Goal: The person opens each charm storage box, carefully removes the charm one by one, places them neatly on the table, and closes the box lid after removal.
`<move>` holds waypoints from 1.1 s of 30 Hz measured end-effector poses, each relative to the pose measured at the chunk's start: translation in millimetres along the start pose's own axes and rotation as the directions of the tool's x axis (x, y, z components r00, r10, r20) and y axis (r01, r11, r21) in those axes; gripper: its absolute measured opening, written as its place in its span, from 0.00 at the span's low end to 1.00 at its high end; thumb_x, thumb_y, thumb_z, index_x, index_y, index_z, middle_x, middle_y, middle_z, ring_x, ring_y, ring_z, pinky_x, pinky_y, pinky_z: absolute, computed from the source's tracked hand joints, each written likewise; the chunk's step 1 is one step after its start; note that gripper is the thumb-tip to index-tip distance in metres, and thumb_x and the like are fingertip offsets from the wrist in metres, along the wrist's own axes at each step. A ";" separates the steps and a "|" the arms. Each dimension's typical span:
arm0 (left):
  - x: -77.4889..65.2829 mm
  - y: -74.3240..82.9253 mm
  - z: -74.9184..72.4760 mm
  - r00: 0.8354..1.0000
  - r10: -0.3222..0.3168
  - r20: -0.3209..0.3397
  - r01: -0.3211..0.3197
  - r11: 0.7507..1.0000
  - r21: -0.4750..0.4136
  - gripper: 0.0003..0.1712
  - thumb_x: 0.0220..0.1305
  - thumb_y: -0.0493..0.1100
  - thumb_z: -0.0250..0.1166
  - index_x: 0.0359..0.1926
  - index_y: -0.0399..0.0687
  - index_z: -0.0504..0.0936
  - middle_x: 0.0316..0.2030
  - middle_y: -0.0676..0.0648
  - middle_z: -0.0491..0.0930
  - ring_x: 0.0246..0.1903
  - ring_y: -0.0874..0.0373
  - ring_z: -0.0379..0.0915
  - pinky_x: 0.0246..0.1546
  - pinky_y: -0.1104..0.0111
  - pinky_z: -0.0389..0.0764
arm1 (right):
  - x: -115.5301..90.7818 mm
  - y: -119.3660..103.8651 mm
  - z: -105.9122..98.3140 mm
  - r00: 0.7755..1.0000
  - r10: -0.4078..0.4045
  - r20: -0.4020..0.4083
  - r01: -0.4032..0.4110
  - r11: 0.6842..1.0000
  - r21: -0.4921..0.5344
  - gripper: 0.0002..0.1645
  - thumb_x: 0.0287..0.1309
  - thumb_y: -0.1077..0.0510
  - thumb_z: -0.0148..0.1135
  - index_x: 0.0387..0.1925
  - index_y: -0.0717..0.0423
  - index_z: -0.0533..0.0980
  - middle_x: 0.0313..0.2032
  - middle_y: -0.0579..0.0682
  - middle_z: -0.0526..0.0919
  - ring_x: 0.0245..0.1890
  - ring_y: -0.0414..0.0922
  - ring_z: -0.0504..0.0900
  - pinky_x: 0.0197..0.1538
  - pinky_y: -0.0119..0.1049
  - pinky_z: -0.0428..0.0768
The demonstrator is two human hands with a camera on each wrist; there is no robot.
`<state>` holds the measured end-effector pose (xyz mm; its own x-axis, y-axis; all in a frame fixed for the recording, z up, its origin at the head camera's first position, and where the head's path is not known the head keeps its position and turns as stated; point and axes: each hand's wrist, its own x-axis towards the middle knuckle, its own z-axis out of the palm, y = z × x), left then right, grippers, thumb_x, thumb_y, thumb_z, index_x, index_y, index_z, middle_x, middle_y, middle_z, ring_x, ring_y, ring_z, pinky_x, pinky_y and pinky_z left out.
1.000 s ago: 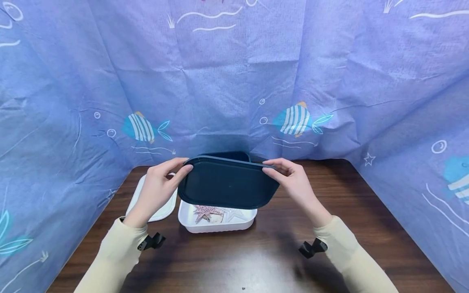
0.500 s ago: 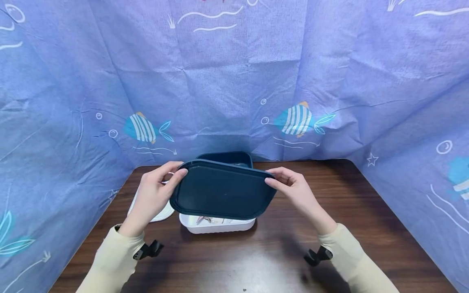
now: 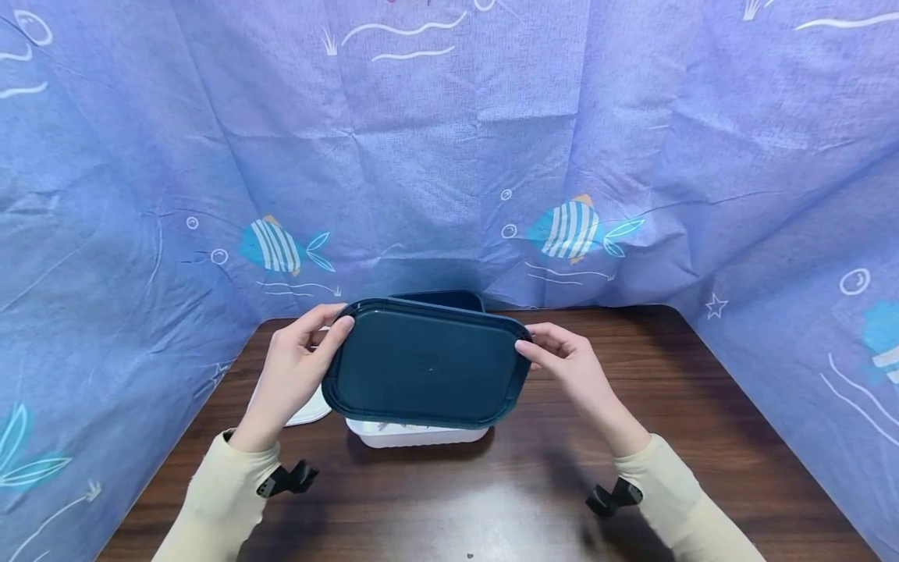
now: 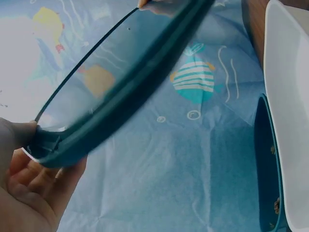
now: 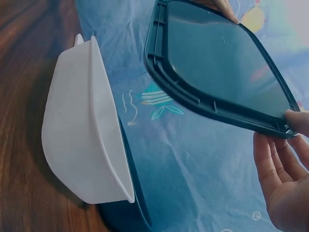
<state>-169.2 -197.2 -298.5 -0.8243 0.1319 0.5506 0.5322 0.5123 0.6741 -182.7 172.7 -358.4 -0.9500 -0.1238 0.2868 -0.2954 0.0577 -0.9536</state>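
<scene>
A dark teal rectangular lid (image 3: 428, 367) with rounded corners is held up in the head view, its ridged rim facing me. My left hand (image 3: 298, 359) pinches its upper left corner, thumb on the near face and fingers behind. At the upper right corner my right hand (image 3: 569, 359) pinches it the same way. Below and behind the lid sits a white plastic box (image 3: 420, 437), mostly covered by it in the head view. Behind that stands a dark blue-teal box (image 3: 449, 300), only its back rim showing. In the right wrist view the white box (image 5: 77, 121) stands beside the teal one (image 5: 140, 203).
A white lid (image 3: 309, 410) lies flat on the brown wooden table (image 3: 393, 507), partly behind my left hand. A blue curtain (image 3: 421, 156) printed with fish hangs around the back and sides of the table.
The teal lid has moved slightly left and toward me, now hiding the star-shaped pieces seen earlier in the white box. Its face has tilted more toward the head camera. Both hands keep their pinch.
</scene>
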 end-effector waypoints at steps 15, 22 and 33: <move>-0.7 -4.6 -2.4 0.993 -0.091 0.068 0.083 0.990 0.115 0.16 0.71 0.53 0.65 0.56 0.57 0.85 0.38 0.52 0.84 0.34 0.57 0.83 0.32 0.67 0.80 | 0.9 4.6 1.3 0.998 0.055 0.033 -0.058 0.992 0.108 0.13 0.65 0.58 0.68 0.50 0.55 0.84 0.35 0.47 0.86 0.33 0.41 0.86 0.37 0.41 0.87; -3.2 -9.4 -3.5 0.990 -0.070 0.119 0.061 0.995 0.080 0.15 0.70 0.49 0.67 0.55 0.54 0.86 0.36 0.49 0.83 0.25 0.61 0.83 0.21 0.67 0.80 | -1.0 7.5 1.9 0.996 0.087 0.033 -0.089 0.993 0.073 0.14 0.64 0.57 0.69 0.50 0.56 0.83 0.31 0.46 0.84 0.33 0.40 0.84 0.39 0.41 0.86; -11.9 -22.2 -6.0 0.918 -0.181 0.352 0.179 0.983 0.038 0.16 0.68 0.50 0.68 0.52 0.49 0.85 0.40 0.48 0.84 0.23 0.57 0.81 0.22 0.63 0.83 | -11.6 21.8 7.0 0.984 0.152 0.088 -0.149 0.988 -0.038 0.21 0.66 0.56 0.67 0.55 0.64 0.79 0.34 0.48 0.86 0.35 0.40 0.85 0.43 0.43 0.86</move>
<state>-170.1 -215.3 -317.1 -0.9212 0.3273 0.2104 0.3684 0.5594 0.7425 -177.4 168.5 -383.2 -0.9711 -0.2007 0.1291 -0.1539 0.1135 -0.9815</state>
